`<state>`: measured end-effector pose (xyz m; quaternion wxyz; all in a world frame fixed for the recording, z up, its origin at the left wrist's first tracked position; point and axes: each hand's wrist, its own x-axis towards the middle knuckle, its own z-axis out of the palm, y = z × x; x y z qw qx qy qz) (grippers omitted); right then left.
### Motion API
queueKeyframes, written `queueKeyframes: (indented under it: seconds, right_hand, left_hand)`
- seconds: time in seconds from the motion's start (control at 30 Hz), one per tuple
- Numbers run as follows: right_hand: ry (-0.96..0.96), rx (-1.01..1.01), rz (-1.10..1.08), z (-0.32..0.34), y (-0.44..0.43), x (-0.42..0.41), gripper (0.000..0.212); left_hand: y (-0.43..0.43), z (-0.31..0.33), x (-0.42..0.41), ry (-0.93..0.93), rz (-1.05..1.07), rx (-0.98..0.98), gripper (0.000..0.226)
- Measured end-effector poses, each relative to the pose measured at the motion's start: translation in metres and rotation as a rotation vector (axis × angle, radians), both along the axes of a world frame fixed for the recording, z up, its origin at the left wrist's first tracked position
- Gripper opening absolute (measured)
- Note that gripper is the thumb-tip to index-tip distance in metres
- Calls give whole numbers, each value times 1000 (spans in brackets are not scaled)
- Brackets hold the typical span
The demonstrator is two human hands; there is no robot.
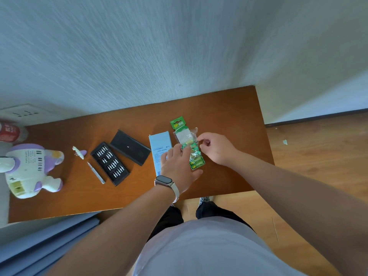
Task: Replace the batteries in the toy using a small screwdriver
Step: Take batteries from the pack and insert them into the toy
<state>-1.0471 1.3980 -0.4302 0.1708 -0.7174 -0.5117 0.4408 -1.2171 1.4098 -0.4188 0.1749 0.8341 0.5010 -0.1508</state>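
A green battery pack (180,126) lies on the brown table (229,116), its clear plastic torn open. My left hand (179,166) presses down on the pack's lower half, fingers spread over the batteries. My right hand (217,148) pinches the torn plastic at the pack's right edge. The white and purple toy (29,168) lies at the table's left end with its battery bay uncovered. Its small cover (79,152) rests beside it. A grey screwdriver (96,173) lies next to the open bit case (110,163).
The bit case's black lid (130,147) and a pale blue box (160,148) lie between the case and the pack. A red and white can (12,132) stands at the far left by a wall socket (23,112). The table's near edge runs just above my legs.
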Motion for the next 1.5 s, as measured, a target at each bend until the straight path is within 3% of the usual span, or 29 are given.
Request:
queueKeyframes:
  seconds: [0.5,0.7,0.83,1.03,1.5]
  right_hand:
    - [34,23,67,-14,11,3,15]
    - [0,26,112,-12,14,3,12]
    - [-71,2,121,-15,15,1,29]
    - [-92,-18,165,-11,12,6,17]
    - [-192,-8,190,-13,-5,19,23]
  left_hand:
    - [4,-9,-4,-256,73,-124,72]
    - [9,-10,-11,-255,12,-135,70]
    - [10,-10,-12,-255,-19,-114,68]
    - [10,-12,-12,-260,-59,-97,65]
    - [9,-9,-10,-252,-68,-83,65]
